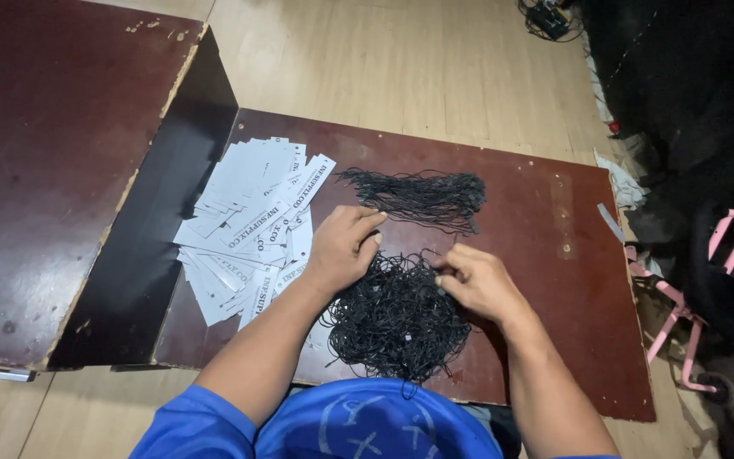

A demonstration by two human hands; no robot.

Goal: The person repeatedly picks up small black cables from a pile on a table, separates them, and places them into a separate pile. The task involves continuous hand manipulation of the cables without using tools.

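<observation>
Left hand (341, 248) curled, fingers on white tags (252, 225) beside the near cord tangle (394, 319). Right hand (477, 280) pinches tangle cords. Far: a straighter cord bundle (422, 197) on the board (554, 280).

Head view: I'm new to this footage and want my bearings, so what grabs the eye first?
The tangled heap of black strings in the middle of the dark red board, with the left hand and right hand both at its top edge. Left of it lies a fanned pile of white paper tags; beyond it, a tidier bundle of black strings.
</observation>
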